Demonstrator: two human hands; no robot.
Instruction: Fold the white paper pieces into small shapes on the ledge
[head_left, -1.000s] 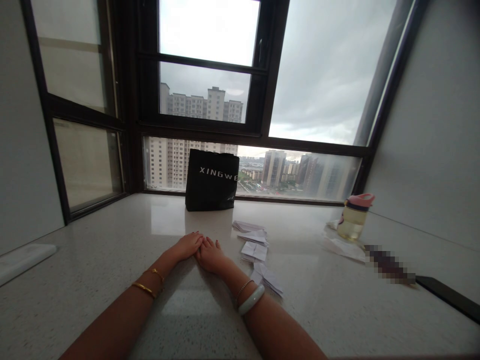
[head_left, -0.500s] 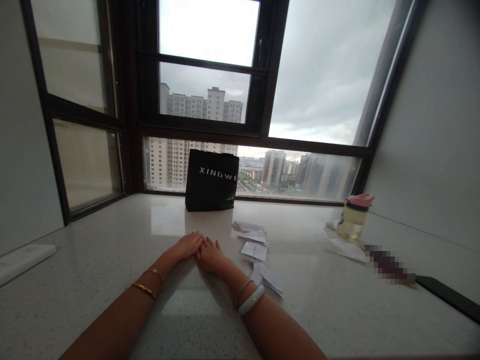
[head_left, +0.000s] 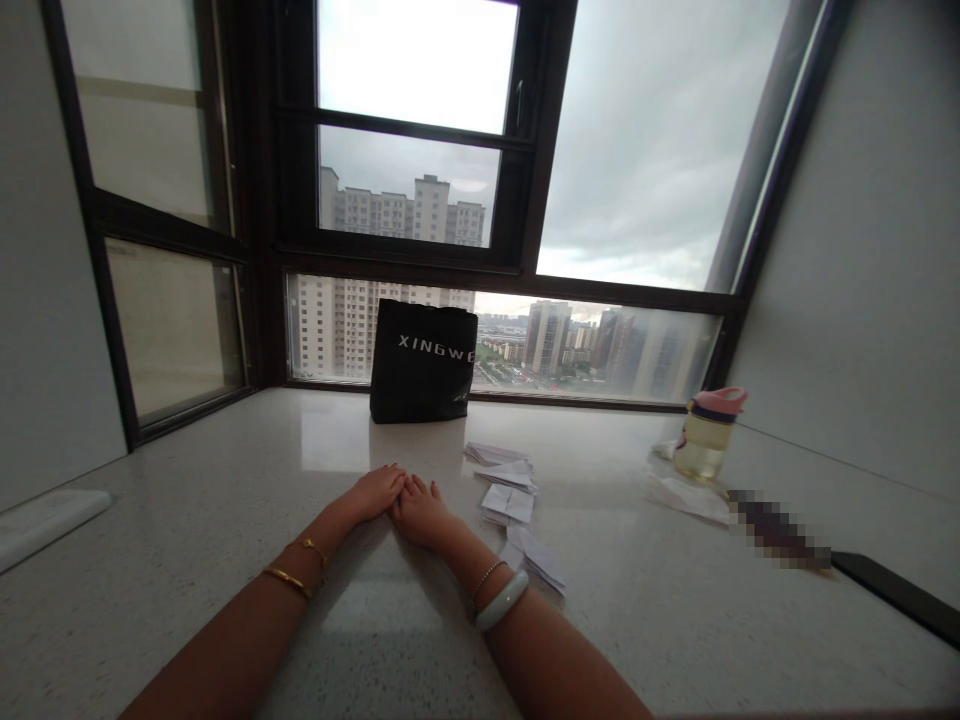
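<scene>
My left hand (head_left: pixel 376 492) rests on the pale speckled countertop (head_left: pixel 390 640), fingers stretched toward the right. Its fingertips touch my right hand (head_left: pixel 421 508), which lies flat beside it with its fingers extended. Neither hand holds anything. To the right of my right hand, folded white papers (head_left: pixel 508 503) lie in several small stacks, running from near the forearm toward the window. Beyond both hands a black bag (head_left: pixel 422 375) with pale lettering stands upright.
At the right stands a clear bottle (head_left: pixel 705 440) with a pink lid, beside a crumpled white sheet (head_left: pixel 686 497). A pixelated dark item (head_left: pixel 780 530) and a long black object (head_left: pixel 896 598) lie nearer. A white bar (head_left: pixel 52 525) sits at far left. Windows border the back.
</scene>
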